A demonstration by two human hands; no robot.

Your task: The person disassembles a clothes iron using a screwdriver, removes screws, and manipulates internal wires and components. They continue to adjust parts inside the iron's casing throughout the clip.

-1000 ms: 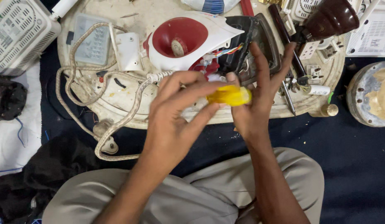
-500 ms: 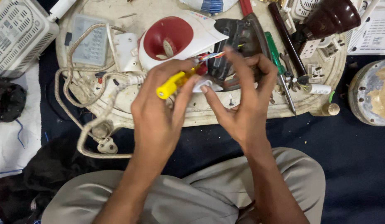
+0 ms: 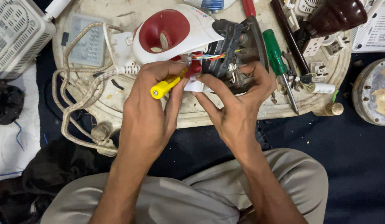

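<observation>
A white and red clothes iron [image 3: 176, 33] lies opened on a round white work board [image 3: 200, 114]. Its dark soleplate part [image 3: 238, 45] is tilted up, and coloured wires [image 3: 209, 56] run between the two halves. My left hand [image 3: 149, 105] grips a yellow-handled screwdriver [image 3: 165, 85] whose tip points into the iron's body by the wires. My right hand [image 3: 238, 103] holds the soleplate part from below, fingers curled over its edge. The iron's braided cord [image 3: 76, 103] loops off to the left.
A green-handled screwdriver [image 3: 275, 52] and small plugs lie right of the iron. A brown iron handle [image 3: 337, 16] sits at top right, a grey round plate [image 3: 377, 93] at far right. A white perforated box [image 3: 16, 33] is at top left. My knees are below.
My left hand has turned the yellow screwdriver from crosswise to pointing into the iron. My right hand shifted from the screwdriver area to gripping the soleplate part.
</observation>
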